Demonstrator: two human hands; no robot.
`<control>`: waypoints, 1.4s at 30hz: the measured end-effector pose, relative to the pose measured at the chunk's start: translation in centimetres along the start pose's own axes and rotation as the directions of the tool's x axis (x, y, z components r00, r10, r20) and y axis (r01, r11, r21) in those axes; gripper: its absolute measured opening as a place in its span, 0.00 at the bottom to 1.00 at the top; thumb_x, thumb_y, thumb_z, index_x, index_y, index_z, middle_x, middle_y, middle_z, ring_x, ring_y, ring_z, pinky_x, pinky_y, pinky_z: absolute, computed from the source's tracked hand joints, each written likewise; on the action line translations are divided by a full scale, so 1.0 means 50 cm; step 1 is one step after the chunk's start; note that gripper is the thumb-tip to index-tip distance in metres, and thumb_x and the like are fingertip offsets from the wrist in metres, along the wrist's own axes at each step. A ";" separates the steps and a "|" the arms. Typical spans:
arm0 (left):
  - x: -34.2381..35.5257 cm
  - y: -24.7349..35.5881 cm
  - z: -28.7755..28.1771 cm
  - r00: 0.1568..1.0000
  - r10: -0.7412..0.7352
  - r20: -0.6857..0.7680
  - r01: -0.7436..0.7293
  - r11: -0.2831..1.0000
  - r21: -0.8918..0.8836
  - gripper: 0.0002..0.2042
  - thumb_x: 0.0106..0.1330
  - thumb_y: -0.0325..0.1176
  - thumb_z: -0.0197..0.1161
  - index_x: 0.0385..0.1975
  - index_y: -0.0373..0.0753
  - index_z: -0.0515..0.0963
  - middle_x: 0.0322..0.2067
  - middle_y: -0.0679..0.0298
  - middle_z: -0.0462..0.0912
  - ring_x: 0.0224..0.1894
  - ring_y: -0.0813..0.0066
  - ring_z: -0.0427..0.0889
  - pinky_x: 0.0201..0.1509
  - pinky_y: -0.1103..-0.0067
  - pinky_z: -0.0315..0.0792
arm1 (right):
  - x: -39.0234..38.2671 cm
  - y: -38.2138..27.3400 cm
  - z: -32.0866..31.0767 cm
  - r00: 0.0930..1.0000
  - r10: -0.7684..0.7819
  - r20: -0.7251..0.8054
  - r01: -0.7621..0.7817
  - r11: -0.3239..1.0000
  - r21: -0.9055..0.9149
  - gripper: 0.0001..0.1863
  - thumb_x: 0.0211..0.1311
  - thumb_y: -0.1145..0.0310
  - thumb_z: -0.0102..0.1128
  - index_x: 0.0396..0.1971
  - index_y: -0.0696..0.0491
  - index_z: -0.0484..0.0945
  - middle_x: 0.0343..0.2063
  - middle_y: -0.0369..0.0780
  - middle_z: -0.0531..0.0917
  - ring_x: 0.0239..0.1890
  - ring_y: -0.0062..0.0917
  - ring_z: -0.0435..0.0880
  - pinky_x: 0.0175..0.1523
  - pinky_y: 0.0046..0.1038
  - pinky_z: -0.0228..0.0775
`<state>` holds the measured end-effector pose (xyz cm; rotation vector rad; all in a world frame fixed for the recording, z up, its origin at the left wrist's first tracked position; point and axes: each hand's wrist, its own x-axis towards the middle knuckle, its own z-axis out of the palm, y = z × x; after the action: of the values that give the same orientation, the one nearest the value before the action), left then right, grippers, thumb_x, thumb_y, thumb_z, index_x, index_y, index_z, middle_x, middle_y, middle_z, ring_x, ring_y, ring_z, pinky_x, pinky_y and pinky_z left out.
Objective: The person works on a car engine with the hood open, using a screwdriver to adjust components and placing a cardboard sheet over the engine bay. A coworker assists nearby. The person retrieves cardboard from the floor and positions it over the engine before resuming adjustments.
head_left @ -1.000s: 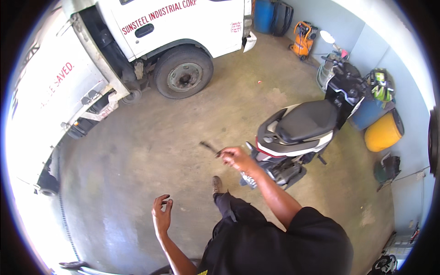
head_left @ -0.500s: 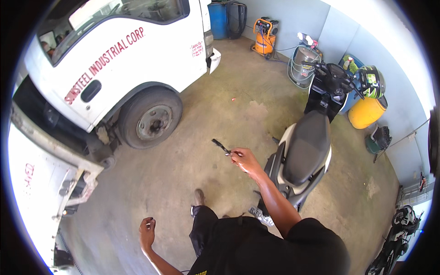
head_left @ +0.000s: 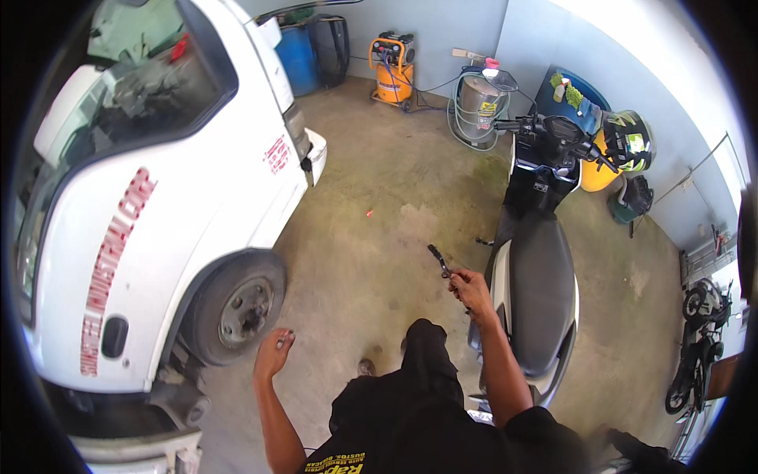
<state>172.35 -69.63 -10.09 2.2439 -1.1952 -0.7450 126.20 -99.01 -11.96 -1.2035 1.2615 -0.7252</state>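
My right hand [head_left: 472, 294] is closed around a slim dark hand tool [head_left: 438, 259], its black end pointing up and away to the left. The tool's exact kind cannot be made out. Just right of that hand stands a scooter with a long black seat [head_left: 542, 294]; the hand is close to its side. My left hand [head_left: 272, 354] is held out low on the left, fingers curled together, and whether anything small is in them cannot be seen. Nearest to it is the front wheel [head_left: 243, 312] of a white truck [head_left: 181, 213].
Along the far wall are a blue drum [head_left: 298, 63], an orange air compressor [head_left: 392, 80] and a grey tank [head_left: 480, 103] wrapped in hose. A helmet [head_left: 630, 142] and yellow drum [head_left: 598, 172] lie beyond the scooter's handlebar. Motorcycles [head_left: 688, 367] stand at the far right.
I have moved forward, with the truck's wheel and the scooter now nearer. My right hand, still holding the tool, sits further right, beside the seat. The left hand has risen in view.
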 end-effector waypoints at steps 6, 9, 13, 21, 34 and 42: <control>0.472 0.224 0.036 0.975 0.156 0.159 -0.193 0.948 0.254 0.14 0.77 0.44 0.70 0.50 0.40 0.87 0.50 0.52 0.91 0.52 0.50 0.90 0.57 0.63 0.82 | 0.342 0.010 -0.094 0.994 -0.008 -0.105 0.001 0.997 -0.073 0.11 0.78 0.70 0.61 0.45 0.62 0.88 0.27 0.36 0.85 0.26 0.17 0.78 0.32 0.24 0.67; 0.653 0.231 0.089 0.978 0.084 0.191 -0.128 0.965 0.229 0.14 0.77 0.44 0.69 0.50 0.41 0.88 0.49 0.52 0.91 0.50 0.52 0.90 0.56 0.63 0.83 | 0.535 -0.021 -0.114 0.987 0.117 -0.107 -0.116 0.993 0.016 0.12 0.77 0.70 0.60 0.44 0.61 0.90 0.26 0.36 0.85 0.25 0.17 0.77 0.31 0.25 0.66; 0.821 0.348 0.099 0.947 0.092 0.307 -0.152 0.972 0.180 0.14 0.78 0.44 0.68 0.50 0.41 0.87 0.46 0.55 0.92 0.48 0.59 0.91 0.56 0.64 0.82 | 0.806 -0.107 -0.148 0.960 0.250 -0.124 -0.234 0.963 0.133 0.14 0.76 0.68 0.59 0.45 0.59 0.91 0.25 0.36 0.85 0.24 0.17 0.76 0.29 0.25 0.65; 1.102 0.465 0.082 0.953 -0.240 0.186 0.201 0.957 0.208 0.21 0.78 0.51 0.69 0.57 0.39 0.87 0.51 0.53 0.93 0.55 0.59 0.91 0.62 0.67 0.80 | 1.389 -0.330 -0.024 0.992 -0.068 -0.104 0.063 0.997 -0.046 0.15 0.74 0.65 0.61 0.43 0.61 0.91 0.29 0.39 0.89 0.27 0.24 0.81 0.34 0.33 0.72; 1.871 0.780 0.025 0.980 -0.068 0.188 0.055 0.996 0.073 0.20 0.81 0.48 0.66 0.57 0.37 0.86 0.52 0.53 0.92 0.51 0.56 0.91 0.59 0.66 0.82 | 2.137 -0.791 0.104 0.996 -0.087 -0.022 0.088 0.994 0.059 0.14 0.80 0.65 0.60 0.47 0.57 0.90 0.27 0.35 0.85 0.24 0.18 0.74 0.31 0.30 0.65; 2.249 0.913 -0.026 0.970 -0.241 0.002 0.239 0.963 0.123 0.20 0.79 0.48 0.67 0.57 0.38 0.87 0.53 0.52 0.92 0.54 0.53 0.91 0.61 0.64 0.83 | 2.720 -0.804 0.068 0.986 -0.143 -0.082 0.151 0.984 0.097 0.13 0.74 0.65 0.62 0.38 0.59 0.90 0.22 0.32 0.81 0.20 0.17 0.73 0.25 0.26 0.59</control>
<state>199.15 -187.92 -6.37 2.5202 -1.0100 -0.8027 167.25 -234.72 -17.13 -1.2033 1.1901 -0.9404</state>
